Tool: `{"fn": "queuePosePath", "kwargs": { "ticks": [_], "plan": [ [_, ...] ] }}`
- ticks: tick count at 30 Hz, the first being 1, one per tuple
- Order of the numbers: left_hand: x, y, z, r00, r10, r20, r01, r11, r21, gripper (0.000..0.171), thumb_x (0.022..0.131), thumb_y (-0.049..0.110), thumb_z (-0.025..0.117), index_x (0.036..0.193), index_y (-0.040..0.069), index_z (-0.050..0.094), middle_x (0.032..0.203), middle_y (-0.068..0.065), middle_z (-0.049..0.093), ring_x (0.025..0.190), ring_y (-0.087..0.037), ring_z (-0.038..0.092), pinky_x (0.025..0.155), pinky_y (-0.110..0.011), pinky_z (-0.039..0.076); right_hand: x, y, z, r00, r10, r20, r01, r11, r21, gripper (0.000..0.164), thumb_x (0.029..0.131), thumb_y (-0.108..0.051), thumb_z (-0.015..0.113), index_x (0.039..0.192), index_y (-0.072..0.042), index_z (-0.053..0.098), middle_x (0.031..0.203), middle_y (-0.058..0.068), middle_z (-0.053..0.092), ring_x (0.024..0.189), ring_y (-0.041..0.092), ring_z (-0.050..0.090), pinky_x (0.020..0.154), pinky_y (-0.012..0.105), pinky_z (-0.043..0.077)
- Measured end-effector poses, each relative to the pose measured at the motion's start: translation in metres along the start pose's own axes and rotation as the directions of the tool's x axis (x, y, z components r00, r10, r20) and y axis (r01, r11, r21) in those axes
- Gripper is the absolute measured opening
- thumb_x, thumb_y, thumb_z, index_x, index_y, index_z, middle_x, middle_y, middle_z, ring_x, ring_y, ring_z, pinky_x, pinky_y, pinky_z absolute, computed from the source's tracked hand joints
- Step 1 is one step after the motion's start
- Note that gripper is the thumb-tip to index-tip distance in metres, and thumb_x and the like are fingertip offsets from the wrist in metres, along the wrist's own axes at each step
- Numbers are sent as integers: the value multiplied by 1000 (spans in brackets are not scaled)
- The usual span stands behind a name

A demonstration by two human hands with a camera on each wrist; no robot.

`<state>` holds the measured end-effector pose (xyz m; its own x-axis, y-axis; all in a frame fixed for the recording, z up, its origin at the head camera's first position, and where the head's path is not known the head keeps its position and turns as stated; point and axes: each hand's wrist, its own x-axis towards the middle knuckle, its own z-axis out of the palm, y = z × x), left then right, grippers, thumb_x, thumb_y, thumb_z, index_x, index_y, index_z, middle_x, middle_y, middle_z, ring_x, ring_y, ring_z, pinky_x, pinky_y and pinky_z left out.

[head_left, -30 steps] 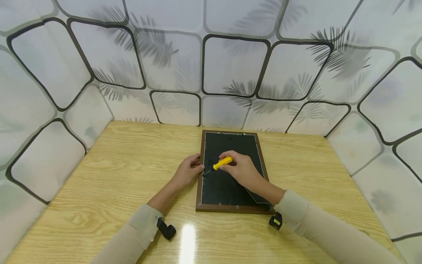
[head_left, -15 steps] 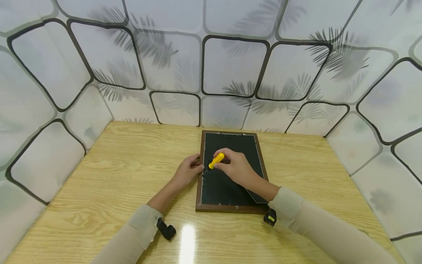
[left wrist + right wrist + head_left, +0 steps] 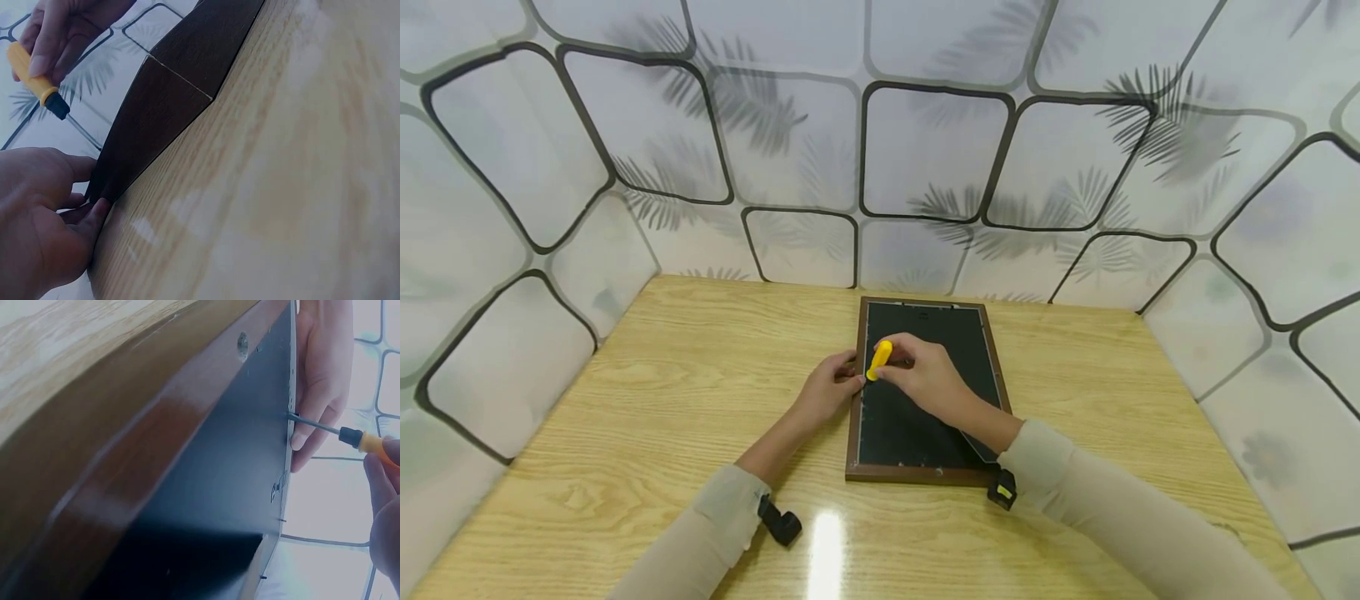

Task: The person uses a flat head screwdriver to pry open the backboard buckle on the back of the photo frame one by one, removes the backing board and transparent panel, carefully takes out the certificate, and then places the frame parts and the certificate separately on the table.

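Observation:
A picture frame (image 3: 852, 450) lies back side up on the table, with a brown wooden border and a black backing board (image 3: 887, 425). Along its left edge my left hand (image 3: 826, 390) grips the border, thumb and fingers against the wood. My right hand (image 3: 925, 375) pinches a screwdriver (image 3: 879, 360) by its yellow handle. In the right wrist view the thin metal shaft (image 3: 317, 426) reaches the inner left edge of the frame, close to the left fingertips. The left wrist view shows the brown outer side (image 3: 150, 119) of the frame, which hides the screwdriver's tip.
The wood-grain table (image 3: 715, 358) spreads around the frame, with a patterned curtain (image 3: 932, 150) behind and at both sides. Small metal tabs (image 3: 263, 577) stick out along the frame's inner edge. One lower corner of the backing board looks raised. Each wrist wears a black camera (image 3: 779, 521).
My right hand has shifted left, and the screwdriver's handle has swung from leaning well to the right to nearly upright. My left hand and the frame have stayed in place.

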<state>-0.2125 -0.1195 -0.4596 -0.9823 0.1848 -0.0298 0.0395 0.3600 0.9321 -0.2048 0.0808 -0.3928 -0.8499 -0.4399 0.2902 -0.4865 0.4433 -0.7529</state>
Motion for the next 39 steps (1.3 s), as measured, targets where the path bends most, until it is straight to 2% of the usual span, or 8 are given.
{"fn": "queuePosePath", "kwargs": {
  "ticks": [3,8,16,21,26,32,39],
  "plan": [
    [1,-1,0,1000,27,11,-27,1000,-10,51,101,10,61,149,2,47,146,-18,51,125,-32,57,103,-45,52,3,0,5,1000,-1,-6,1,1000,25,35,88,-12,78,121,-6,64,103,3,72,94,14,70,82,25,59],
    [3,-2,-1,999,36,31,-35,999,-30,50,102,13,61,150,7,48,146,-13,54,124,-29,59,100,-41,54,7,-3,11,1000,-7,-11,7,998,58,34,89,-13,77,120,-7,65,105,5,73,96,16,71,82,25,60],
    [4,-1,-3,997,63,44,-61,998,-31,50,102,14,61,150,8,49,148,-14,53,127,-31,58,103,-44,52,12,-5,16,1000,-20,-21,22,998,65,32,89,-13,77,118,-5,65,105,6,73,97,17,70,83,25,59],
    [2,0,-3,998,44,47,-43,999,-31,52,102,13,60,152,7,45,150,-14,51,127,-30,57,103,-42,52,10,-3,16,999,-15,-31,17,998,66,31,90,-13,77,117,-6,66,104,5,73,96,16,70,83,26,59],
    [0,2,-2,1000,9,17,-9,1000,-10,54,102,13,61,152,5,44,150,-15,49,128,-31,55,105,-44,50,3,1,12,999,37,-37,-33,994,102,32,90,-13,77,118,-8,63,108,5,72,99,17,70,86,26,59],
    [0,2,-1,1000,-6,-1,6,1000,12,56,101,15,62,152,3,43,152,-17,46,133,-34,53,109,-47,47,-8,11,0,990,133,-35,-129,986,108,35,91,-16,76,121,-11,61,110,4,72,101,20,68,88,35,59],
    [-1,1,-2,1000,-10,-1,10,1000,13,57,101,16,62,152,2,42,152,-18,46,134,-34,52,109,-48,46,-20,20,-15,979,202,8,-202,974,100,39,92,-16,75,128,-6,62,119,8,68,103,24,68,88,38,59]
  ]
}}
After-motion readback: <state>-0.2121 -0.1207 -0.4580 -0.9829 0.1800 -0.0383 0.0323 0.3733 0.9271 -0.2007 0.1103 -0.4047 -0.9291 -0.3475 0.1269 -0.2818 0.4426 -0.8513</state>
